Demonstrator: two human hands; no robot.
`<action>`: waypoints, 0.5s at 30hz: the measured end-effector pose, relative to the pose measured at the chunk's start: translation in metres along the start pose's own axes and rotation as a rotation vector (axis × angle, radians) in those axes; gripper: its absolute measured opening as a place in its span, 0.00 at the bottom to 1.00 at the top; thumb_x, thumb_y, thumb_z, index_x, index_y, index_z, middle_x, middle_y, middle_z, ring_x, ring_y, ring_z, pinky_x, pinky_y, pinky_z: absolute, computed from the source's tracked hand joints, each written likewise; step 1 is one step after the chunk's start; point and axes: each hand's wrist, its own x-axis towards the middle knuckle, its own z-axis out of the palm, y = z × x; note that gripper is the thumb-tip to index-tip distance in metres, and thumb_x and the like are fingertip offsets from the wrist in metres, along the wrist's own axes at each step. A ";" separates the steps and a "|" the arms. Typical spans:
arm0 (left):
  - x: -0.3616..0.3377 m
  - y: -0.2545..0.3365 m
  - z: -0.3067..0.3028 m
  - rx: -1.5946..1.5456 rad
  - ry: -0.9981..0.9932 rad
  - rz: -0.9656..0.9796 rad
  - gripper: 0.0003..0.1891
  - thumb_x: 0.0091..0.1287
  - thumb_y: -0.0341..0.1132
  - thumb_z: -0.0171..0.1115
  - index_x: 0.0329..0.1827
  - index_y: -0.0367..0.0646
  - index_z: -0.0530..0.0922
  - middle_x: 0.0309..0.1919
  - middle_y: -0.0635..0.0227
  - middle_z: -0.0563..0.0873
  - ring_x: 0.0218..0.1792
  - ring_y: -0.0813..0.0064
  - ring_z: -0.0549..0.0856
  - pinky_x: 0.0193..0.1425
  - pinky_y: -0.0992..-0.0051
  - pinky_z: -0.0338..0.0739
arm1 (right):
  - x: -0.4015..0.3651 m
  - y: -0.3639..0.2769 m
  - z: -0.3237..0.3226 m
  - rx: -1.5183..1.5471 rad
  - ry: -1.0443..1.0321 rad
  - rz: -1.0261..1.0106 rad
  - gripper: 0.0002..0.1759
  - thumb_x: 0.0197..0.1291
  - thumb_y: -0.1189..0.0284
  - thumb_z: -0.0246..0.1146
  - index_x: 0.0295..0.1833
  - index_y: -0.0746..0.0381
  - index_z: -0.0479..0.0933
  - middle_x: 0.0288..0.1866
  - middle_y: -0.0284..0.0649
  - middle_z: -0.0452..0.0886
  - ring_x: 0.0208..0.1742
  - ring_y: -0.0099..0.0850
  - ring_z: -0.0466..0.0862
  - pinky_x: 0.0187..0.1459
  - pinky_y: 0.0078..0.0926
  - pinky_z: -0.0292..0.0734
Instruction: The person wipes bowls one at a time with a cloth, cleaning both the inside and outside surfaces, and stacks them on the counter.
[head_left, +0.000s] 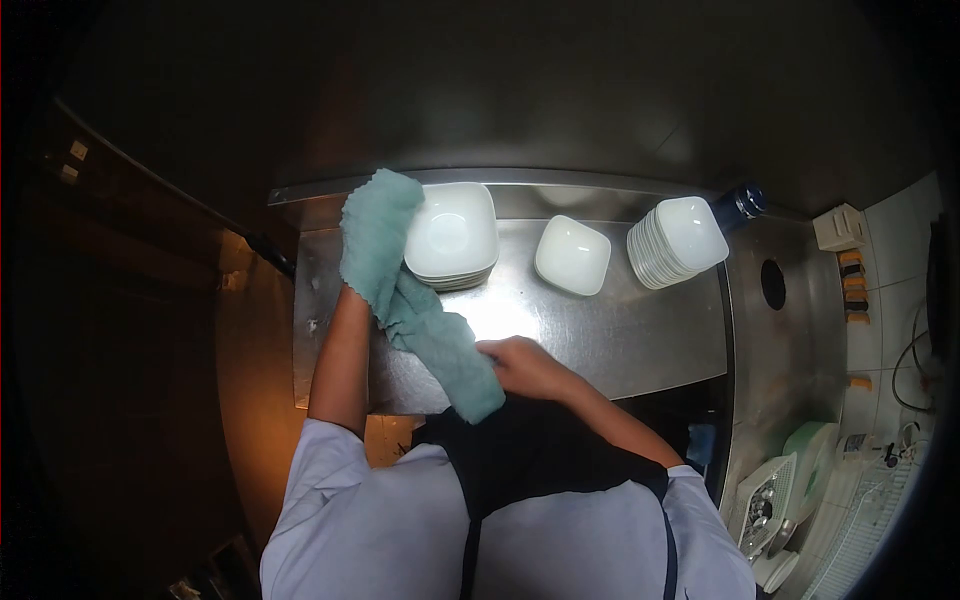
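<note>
A pale green cloth (385, 245) covers my left hand, whose fingers are hidden; only the left forearm (340, 365) shows below it. The cloth touches or lies right beside the left edge of a stack of white square bowls (450, 230). From there it trails down toward my body. My right hand (525, 365) is closed at the lower end of this cloth, with its fingertips partly hidden. A single white bowl (573, 255) sits to the right of the stack. Further right, a taller stack of white bowls (690, 235) leans tilted on its side.
The steel counter (640, 340) has a raised ledge along the back wall. A dark blue cylindrical object (742, 205) lies behind the leaning bowls. At right are another steel surface with a round hole (773, 284) and a white basket (765, 500) holding utensils.
</note>
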 end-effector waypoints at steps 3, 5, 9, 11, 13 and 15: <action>-0.006 -0.003 0.004 -0.107 0.087 0.014 0.07 0.70 0.32 0.63 0.45 0.42 0.87 0.42 0.60 0.88 0.44 0.56 0.89 0.48 0.63 0.83 | -0.006 0.021 -0.006 -0.153 0.473 0.045 0.19 0.66 0.66 0.71 0.58 0.65 0.84 0.52 0.54 0.90 0.52 0.53 0.90 0.56 0.45 0.84; -0.015 -0.002 0.006 -0.265 0.181 -0.075 0.07 0.70 0.33 0.64 0.45 0.41 0.85 0.40 0.63 0.87 0.42 0.59 0.88 0.48 0.66 0.82 | -0.009 0.052 -0.021 -0.322 0.670 0.119 0.19 0.64 0.67 0.73 0.57 0.66 0.86 0.54 0.53 0.90 0.58 0.53 0.88 0.61 0.46 0.83; -0.035 0.022 -0.007 -1.046 0.308 -0.584 0.06 0.70 0.35 0.66 0.43 0.44 0.83 0.35 0.70 0.81 0.37 0.67 0.84 0.48 0.70 0.80 | -0.030 0.153 -0.051 -0.760 0.750 0.119 0.15 0.61 0.72 0.74 0.53 0.63 0.88 0.55 0.51 0.90 0.65 0.52 0.85 0.68 0.48 0.79; -0.042 0.036 -0.026 -1.460 0.379 -0.873 0.05 0.70 0.36 0.67 0.41 0.46 0.82 0.33 0.71 0.79 0.35 0.69 0.82 0.47 0.71 0.80 | -0.043 0.175 -0.060 -0.781 0.702 0.113 0.13 0.61 0.74 0.73 0.51 0.62 0.88 0.54 0.50 0.90 0.66 0.51 0.85 0.68 0.48 0.78; -0.049 0.043 -0.043 -1.525 0.342 -0.947 0.05 0.70 0.36 0.67 0.40 0.47 0.82 0.33 0.71 0.79 0.35 0.69 0.82 0.47 0.71 0.80 | -0.050 0.181 -0.067 -0.708 0.689 0.032 0.10 0.63 0.76 0.72 0.50 0.61 0.88 0.53 0.49 0.90 0.65 0.51 0.86 0.67 0.48 0.79; -0.056 0.050 -0.057 -1.470 0.273 -0.908 0.05 0.70 0.36 0.67 0.40 0.47 0.82 0.33 0.70 0.79 0.35 0.68 0.82 0.47 0.70 0.80 | -0.055 0.170 -0.070 -0.579 0.704 0.019 0.08 0.63 0.76 0.72 0.48 0.63 0.88 0.50 0.49 0.91 0.62 0.50 0.87 0.64 0.45 0.82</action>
